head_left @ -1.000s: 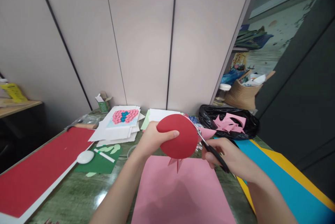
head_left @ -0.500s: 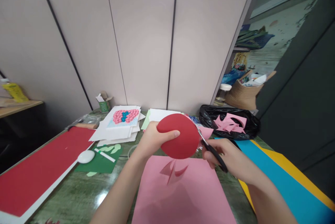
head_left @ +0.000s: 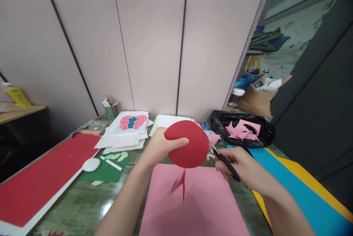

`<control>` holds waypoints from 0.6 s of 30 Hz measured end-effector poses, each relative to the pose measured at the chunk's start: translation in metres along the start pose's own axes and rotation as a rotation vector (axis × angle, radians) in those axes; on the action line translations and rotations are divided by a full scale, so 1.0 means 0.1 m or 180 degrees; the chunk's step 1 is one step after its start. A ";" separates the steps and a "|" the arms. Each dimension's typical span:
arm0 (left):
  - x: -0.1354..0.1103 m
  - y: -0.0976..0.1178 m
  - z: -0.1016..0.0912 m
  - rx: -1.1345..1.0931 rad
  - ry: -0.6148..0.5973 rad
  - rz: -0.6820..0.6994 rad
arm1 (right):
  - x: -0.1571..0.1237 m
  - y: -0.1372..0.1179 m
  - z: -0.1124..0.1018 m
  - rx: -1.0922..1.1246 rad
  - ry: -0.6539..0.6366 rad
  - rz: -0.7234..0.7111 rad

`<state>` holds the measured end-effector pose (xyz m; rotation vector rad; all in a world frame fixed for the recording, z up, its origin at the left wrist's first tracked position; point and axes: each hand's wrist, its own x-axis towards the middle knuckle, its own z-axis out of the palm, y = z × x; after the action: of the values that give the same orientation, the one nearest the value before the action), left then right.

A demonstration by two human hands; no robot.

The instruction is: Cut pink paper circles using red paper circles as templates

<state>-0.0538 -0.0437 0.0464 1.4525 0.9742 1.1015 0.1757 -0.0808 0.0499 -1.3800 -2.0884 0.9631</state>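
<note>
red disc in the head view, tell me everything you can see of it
The red disc is flat, plain and roughly round, and looks like paper or card. Its face is turned toward the camera; its back is hidden. The left hand grips its left side, thumb lying across the front. It is held up off the pink sheet. The blades of the scissors, in the right hand, are at its upper right edge, with pink paper showing beyond.

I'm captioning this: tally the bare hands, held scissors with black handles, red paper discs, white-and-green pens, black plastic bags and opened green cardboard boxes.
Left hand, right hand: 2
Black-handled scissors: 1
Red paper disc: 1
White-and-green pen: 1
Black plastic bag: 1
Opened cardboard box: 1
Total: 7
</note>
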 end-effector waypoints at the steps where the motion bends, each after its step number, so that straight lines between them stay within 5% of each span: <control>1: 0.00 0.01 -0.01 0.0008 -0.0007 0.0010 | 0.00 0.00 0.00 0.0022 -0.0008 -0.0005; 18: -0.02 0.02 -0.06 0.0110 -0.0053 0.0045 | 0.02 -0.02 0.01 -0.0101 0.0019 -0.0079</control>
<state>-0.0603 -0.0443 0.0489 1.4962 0.9768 1.0858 0.1728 -0.0795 0.0505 -1.3677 -2.1200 0.9187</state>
